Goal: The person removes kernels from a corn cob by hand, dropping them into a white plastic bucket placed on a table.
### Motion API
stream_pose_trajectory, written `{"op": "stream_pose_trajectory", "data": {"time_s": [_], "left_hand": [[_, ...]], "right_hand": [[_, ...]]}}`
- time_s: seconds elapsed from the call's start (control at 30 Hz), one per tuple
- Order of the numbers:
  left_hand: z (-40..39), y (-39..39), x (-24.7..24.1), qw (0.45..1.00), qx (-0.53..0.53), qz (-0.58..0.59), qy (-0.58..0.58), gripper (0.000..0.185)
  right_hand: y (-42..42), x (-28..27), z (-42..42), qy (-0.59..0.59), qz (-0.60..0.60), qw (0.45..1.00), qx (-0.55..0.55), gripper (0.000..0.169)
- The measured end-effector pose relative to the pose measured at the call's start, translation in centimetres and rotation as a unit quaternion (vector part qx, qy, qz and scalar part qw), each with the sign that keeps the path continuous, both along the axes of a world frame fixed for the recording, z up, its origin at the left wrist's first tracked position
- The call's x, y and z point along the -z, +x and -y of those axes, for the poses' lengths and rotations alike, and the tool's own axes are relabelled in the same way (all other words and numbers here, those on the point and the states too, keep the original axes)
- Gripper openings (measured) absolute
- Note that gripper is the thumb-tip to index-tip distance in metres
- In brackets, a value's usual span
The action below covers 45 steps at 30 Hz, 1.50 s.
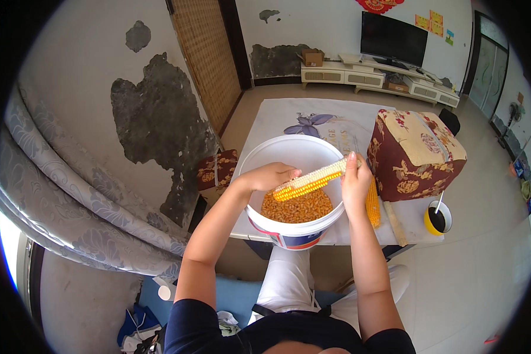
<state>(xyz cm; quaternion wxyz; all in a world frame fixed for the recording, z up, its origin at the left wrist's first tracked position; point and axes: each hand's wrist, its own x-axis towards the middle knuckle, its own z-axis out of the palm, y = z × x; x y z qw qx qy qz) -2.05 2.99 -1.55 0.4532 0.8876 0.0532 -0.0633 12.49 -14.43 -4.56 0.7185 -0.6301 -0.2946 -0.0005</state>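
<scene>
A partly shelled ear of corn [312,180] slants over a white plastic bucket [292,141], its right end higher. Bare pale cob shows along its upper side, while yellow kernels remain in rows along the lower side. My right hand [356,179] grips the upper right end, thumb on top. At the lower left end, my left hand [269,175] holds the ear with its thumb against the cob; its other fingers are mostly hidden. Loose corn kernels [296,209] cover the bucket's bottom. Another ear of corn [372,205] lies on the table, partly behind my right forearm.
The bucket stands at the near edge of a table [270,115] with a printed flower cover. To the right are a fabric-covered box [418,155], a narrow wooden strip [395,223] and a yellow cup [438,217] of dark liquid. A patterned curtain [84,190] hangs at left.
</scene>
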Motion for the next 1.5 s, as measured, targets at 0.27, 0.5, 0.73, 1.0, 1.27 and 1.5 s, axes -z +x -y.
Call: {"op": "stream_pose_trajectory", "data": {"time_s": [0.27, 0.5, 0.73, 1.0, 1.27, 1.5], "left_hand": [[0.5, 0.1, 0.6, 0.998, 0.012, 0.066, 0.019, 0.059], [0.6, -0.4, -0.1, 1.000, 0.016, -0.012, 0.001, 0.054], [-1.1, 0.0, 0.1, 1.000, -0.008, -0.008, 0.028, 0.049], [-0.1, -0.2, 0.7, 0.996, -0.034, 0.084, -0.007, 0.052], [0.9, -1.1, -1.2, 0.998, 0.025, -0.013, -0.060, 0.046], [0.4, -1.3, -1.0, 0.995, 0.037, -0.022, -0.089, 0.048]], "right_hand": [[0.7, 0.7, -0.9, 0.029, 0.119, 0.992, 0.037, 0.030], [0.4, 0.8, -0.7, 0.062, 0.048, 0.996, 0.028, 0.030], [-0.1, 0.2, -0.1, 0.066, -0.008, 0.998, -0.012, 0.031], [0.5, 0.7, -0.3, 0.060, 0.024, 0.998, 0.021, 0.027], [0.2, -0.2, 0.0, 0.140, -0.078, 0.987, -0.016, 0.026], [0.4, 0.3, -0.2, 0.130, -0.080, 0.988, -0.014, 0.027]]}}
